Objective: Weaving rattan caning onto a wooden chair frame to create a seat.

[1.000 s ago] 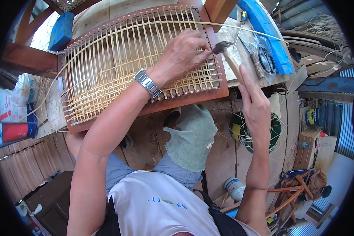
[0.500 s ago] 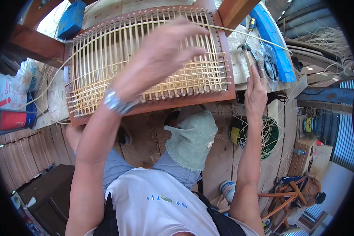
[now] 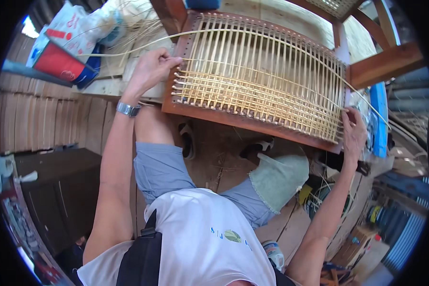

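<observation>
Through the head camera I watch the person's left hand (image 3: 152, 69) at the left rail of a reddish-brown rectangular wooden frame (image 3: 214, 115), its fingers narrow, beside the end of a thin cane cross strand. I cannot tell whether they grip it. The right hand (image 3: 355, 131) has its fingers at the frame's right rail, also narrow, and I cannot tell what, if anything, is between them. The frame lies on the pale wooden plank bench (image 3: 105, 87), in front of the person. I see its straw-coloured cane lattice (image 3: 267, 90) woven densely near the front rail and more open behind. A long pale loose cane strand (image 3: 233, 30) arches across the frame, running past both sides
</observation>
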Action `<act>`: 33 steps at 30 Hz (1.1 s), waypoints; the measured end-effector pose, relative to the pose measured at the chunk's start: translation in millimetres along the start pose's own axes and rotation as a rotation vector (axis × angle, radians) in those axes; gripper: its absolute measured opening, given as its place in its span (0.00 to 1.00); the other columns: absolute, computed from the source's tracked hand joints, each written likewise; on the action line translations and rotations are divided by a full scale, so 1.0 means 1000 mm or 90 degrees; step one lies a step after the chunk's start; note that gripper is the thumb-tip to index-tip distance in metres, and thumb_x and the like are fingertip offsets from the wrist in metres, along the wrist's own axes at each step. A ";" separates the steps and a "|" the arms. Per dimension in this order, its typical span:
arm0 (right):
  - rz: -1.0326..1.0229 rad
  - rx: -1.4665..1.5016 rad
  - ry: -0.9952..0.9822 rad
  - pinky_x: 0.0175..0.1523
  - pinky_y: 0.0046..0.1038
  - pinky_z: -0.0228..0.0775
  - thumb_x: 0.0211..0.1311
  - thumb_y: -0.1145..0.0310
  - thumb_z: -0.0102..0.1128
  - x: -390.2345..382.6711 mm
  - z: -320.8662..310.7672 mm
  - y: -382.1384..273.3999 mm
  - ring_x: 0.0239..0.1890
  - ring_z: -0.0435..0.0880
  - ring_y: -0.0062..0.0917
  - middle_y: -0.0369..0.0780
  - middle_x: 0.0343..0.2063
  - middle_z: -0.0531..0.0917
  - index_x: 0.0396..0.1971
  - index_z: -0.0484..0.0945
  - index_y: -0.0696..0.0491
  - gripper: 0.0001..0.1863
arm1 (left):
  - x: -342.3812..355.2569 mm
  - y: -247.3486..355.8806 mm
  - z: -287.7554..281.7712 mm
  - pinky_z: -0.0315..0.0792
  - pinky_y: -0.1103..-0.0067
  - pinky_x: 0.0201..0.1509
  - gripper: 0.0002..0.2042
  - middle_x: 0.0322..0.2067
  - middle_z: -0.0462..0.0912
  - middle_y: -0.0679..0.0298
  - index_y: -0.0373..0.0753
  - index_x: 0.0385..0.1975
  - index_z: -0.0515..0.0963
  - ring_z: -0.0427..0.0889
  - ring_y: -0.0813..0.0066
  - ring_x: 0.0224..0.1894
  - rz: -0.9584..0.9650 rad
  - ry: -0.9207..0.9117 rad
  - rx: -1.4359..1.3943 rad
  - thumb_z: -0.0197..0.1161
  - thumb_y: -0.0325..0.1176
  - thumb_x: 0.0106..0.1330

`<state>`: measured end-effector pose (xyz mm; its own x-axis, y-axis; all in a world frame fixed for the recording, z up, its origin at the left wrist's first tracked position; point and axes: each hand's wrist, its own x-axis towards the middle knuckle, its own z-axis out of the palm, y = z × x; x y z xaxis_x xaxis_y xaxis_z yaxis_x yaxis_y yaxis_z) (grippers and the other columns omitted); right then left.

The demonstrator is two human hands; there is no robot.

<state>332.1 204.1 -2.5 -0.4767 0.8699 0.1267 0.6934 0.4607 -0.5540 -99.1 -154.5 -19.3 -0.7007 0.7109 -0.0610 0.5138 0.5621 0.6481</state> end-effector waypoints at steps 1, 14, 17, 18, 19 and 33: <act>-0.013 0.016 0.010 0.47 0.28 0.78 0.68 0.64 0.63 0.002 0.003 0.008 0.42 0.89 0.29 0.42 0.39 0.88 0.49 0.82 0.51 0.13 | 0.005 -0.001 0.001 0.70 0.81 0.36 0.13 0.27 0.82 0.68 0.35 0.32 0.82 0.76 0.83 0.30 0.012 -0.004 -0.015 0.65 0.41 0.69; -0.172 -0.191 0.026 0.44 0.31 0.80 0.68 0.67 0.63 -0.002 -0.002 -0.016 0.40 0.90 0.32 0.45 0.36 0.88 0.44 0.83 0.52 0.09 | 0.010 -0.049 -0.031 0.56 0.84 0.34 0.15 0.23 0.68 0.75 0.42 0.22 0.73 0.62 0.89 0.29 -0.034 -0.034 -0.307 0.67 0.39 0.69; -0.197 -0.211 0.027 0.44 0.30 0.79 0.69 0.67 0.61 -0.004 -0.004 -0.015 0.40 0.89 0.30 0.45 0.37 0.87 0.46 0.83 0.51 0.10 | 0.004 -0.062 -0.040 0.57 0.84 0.34 0.16 0.24 0.66 0.75 0.42 0.22 0.71 0.62 0.87 0.29 -0.001 -0.049 -0.296 0.65 0.38 0.70; -0.160 -0.145 0.031 0.43 0.29 0.79 0.70 0.66 0.61 -0.006 -0.001 -0.017 0.39 0.89 0.29 0.44 0.37 0.87 0.47 0.82 0.52 0.10 | 0.001 -0.063 -0.040 0.57 0.84 0.35 0.16 0.23 0.65 0.74 0.41 0.22 0.70 0.62 0.86 0.29 0.029 -0.037 -0.269 0.65 0.38 0.70; -0.122 -0.079 0.035 0.42 0.29 0.79 0.71 0.66 0.60 -0.007 0.000 -0.016 0.38 0.89 0.28 0.43 0.36 0.88 0.49 0.82 0.53 0.11 | -0.003 -0.063 -0.042 0.57 0.84 0.35 0.16 0.23 0.65 0.74 0.41 0.22 0.70 0.62 0.86 0.29 0.031 -0.039 -0.268 0.65 0.38 0.70; 0.160 -0.109 0.229 0.44 0.32 0.77 0.65 0.63 0.63 -0.011 -0.040 0.068 0.36 0.88 0.32 0.45 0.32 0.88 0.43 0.86 0.54 0.13 | -0.048 -0.021 0.037 0.74 0.79 0.47 0.17 0.41 0.84 0.63 0.32 0.55 0.80 0.79 0.79 0.42 -0.118 0.156 -0.371 0.59 0.39 0.76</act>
<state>405.7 232.5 -8.8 -0.0858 0.9503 0.2994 0.8572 0.2236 -0.4639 -58.1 -185.1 -58.1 -0.8796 0.4689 -0.0805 0.0704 0.2956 0.9527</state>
